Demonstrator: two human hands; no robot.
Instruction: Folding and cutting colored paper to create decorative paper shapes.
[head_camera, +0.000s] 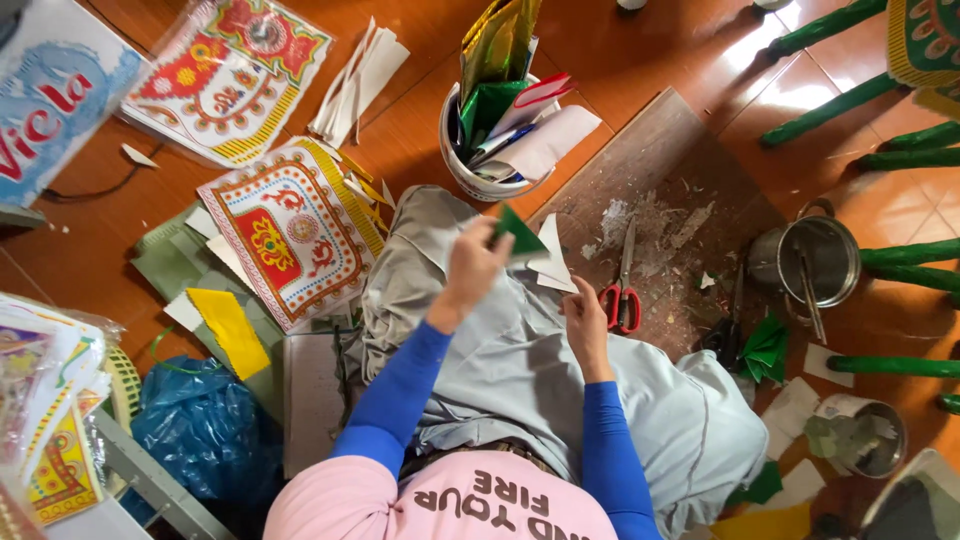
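Note:
I sit on the floor with grey-trousered legs crossed, both arms in blue sleeves. My left hand (474, 266) is raised over my knee and pinches a small green paper triangle (519, 233). My right hand (586, 322) rests lower on my lap and holds the corner of a white paper piece (552, 262) that lies under the green one. The two papers touch where they overlap. Red-handled scissors (622, 295) lie on a brown board (660, 140) just right of my right hand.
A white bucket (462, 168) of rolled papers stands ahead of my knee. Printed red and gold sheets (290, 232) lie left, with a yellow paper (230, 330) and a blue bag (200, 425). Metal pots (815, 262), green folded papers (765, 350) and green chair legs (860, 100) are at right.

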